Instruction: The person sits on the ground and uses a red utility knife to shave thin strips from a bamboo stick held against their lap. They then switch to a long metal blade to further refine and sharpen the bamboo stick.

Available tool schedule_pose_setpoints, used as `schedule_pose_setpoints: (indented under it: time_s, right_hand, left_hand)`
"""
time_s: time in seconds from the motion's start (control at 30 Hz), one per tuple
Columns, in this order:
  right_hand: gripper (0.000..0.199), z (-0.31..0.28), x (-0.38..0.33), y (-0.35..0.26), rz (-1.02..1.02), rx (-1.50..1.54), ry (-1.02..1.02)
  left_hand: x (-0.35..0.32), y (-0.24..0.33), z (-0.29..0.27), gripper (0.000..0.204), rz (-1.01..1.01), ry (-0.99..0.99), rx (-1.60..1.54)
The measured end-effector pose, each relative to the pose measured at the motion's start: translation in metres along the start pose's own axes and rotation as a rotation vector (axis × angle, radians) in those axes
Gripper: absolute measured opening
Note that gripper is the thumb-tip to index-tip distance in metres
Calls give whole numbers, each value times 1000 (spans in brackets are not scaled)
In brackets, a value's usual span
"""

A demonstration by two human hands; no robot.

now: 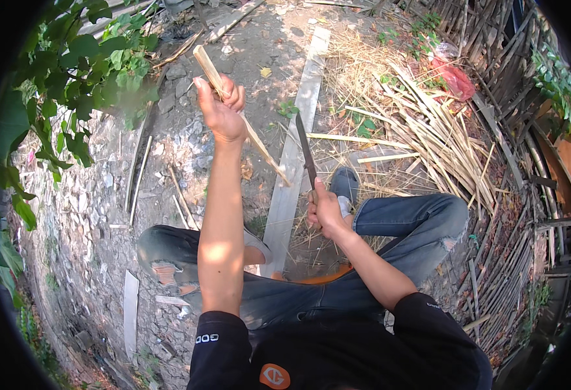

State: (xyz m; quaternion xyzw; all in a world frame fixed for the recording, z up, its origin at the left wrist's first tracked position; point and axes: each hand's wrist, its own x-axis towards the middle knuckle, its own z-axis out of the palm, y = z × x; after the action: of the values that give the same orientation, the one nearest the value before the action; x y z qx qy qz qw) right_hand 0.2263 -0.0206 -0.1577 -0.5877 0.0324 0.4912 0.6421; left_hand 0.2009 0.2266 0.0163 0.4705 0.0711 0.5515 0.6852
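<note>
Bamboo strip point(240, 114) in left hand point(220, 107) | knife point(306, 153) in right hand point(328, 211)

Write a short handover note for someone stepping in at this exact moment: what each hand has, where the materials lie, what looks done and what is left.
Left hand: raised, fingers closed around a bamboo strip that slants down toward the right.
Right hand: grips the handle of a dark knife, blade pointing up, just right of the strip's lower end; contact cannot be told.
Materials: a pile of split bamboo strips lies on the ground to the right; a long pale plank runs between the knees.
Done: many strips already split and piled.
Left: the held strip looks still in work; how much more, the view does not show.
</note>
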Motion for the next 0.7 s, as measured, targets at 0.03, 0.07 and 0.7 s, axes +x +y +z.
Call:
schedule_pose_setpoints:
  time_s: [0.03, 0.07, 0.7]
  right_hand:
    - [57, 12, -13, -21, -93, -9, -76]
    - [58, 18, -21, -33, -196, -19, -146]
    - [63, 58, -118, -185, -945, 138, -210]
  left_hand:
    - [-1, 4, -6, 67, -42, -60, -12]
    - [2, 7, -11, 66, -83, -125, -35]
    - [11, 4, -10, 68, -302, -595, -171]
